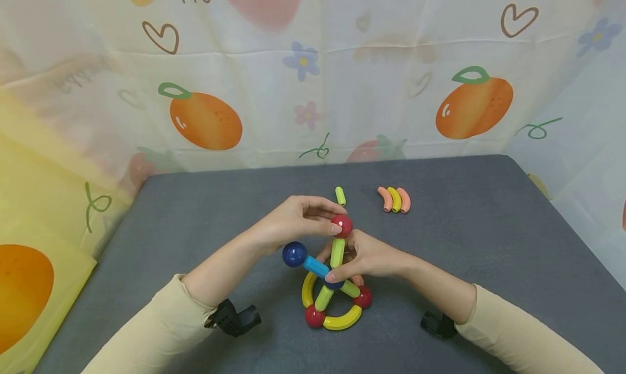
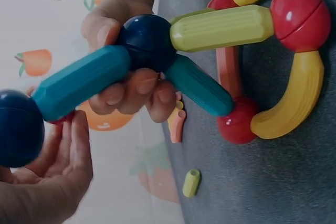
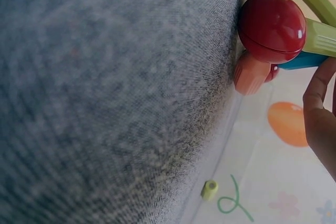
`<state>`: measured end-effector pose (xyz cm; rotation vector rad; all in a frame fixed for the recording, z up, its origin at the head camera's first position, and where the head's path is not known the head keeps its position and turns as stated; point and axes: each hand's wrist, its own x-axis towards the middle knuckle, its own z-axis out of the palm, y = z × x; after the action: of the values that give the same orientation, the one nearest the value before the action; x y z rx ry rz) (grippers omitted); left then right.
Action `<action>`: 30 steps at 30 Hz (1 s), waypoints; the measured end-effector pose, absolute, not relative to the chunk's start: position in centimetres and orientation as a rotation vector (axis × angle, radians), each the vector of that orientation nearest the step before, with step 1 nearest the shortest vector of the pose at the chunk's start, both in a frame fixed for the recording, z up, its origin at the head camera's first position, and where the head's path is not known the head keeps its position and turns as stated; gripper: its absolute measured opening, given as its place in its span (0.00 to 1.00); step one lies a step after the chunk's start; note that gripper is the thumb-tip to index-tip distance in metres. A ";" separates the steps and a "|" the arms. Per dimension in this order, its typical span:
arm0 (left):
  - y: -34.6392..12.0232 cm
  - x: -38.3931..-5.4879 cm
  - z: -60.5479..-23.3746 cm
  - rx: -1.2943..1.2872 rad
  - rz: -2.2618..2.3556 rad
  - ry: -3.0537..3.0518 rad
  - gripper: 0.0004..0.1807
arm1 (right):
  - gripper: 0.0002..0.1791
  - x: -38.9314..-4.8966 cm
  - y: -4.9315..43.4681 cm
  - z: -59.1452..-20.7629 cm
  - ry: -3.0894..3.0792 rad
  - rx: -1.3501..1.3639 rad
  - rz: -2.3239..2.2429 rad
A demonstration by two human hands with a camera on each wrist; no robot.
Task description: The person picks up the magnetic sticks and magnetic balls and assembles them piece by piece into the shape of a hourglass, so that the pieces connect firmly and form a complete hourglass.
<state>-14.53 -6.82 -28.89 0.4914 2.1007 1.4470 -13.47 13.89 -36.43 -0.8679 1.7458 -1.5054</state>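
Note:
A structure of balls and sticks stands on the table in front of me. Its base is a ring of red balls (image 1: 315,316) joined by yellow curved sticks (image 1: 343,319) and one pink curved stick (image 2: 229,74). Straight sticks rise from the ring to a dark blue ball (image 2: 147,43), which my right hand (image 1: 375,255) grips between thumb and fingers. From there a blue stick (image 2: 84,82) leads to a second dark blue ball (image 1: 294,254), and a green stick (image 1: 337,253) points upward. My left hand (image 1: 297,222) pinches a red ball (image 1: 344,225) at that green stick's top.
Behind my hands lies a short green stick (image 1: 340,196). To its right, pink curved sticks (image 1: 385,199) flank a yellow curved stick (image 1: 394,199). The grey table (image 1: 489,238) ends at a fruit-printed cloth (image 1: 342,107) at the back.

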 end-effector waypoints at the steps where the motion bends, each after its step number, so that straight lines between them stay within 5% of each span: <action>1: -7.0 -14.5 -29.0 0.488 1.484 2.073 0.20 | 0.20 -13.5 13.9 -36.5 1.745 -0.870 -1.508; 14: -12.1 -13.3 -33.8 0.769 1.854 1.645 0.44 | 0.17 -13.4 13.8 -36.3 1.754 -0.876 -1.499; 30: -11.1 -9.9 -35.7 0.845 1.525 1.958 0.45 | 0.18 -13.3 13.7 -36.4 1.802 -0.898 -1.500</action>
<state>-9.89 -11.10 -35.74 0.8448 1.9582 1.5254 -13.31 13.72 -36.36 -0.8977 1.8023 -1.5005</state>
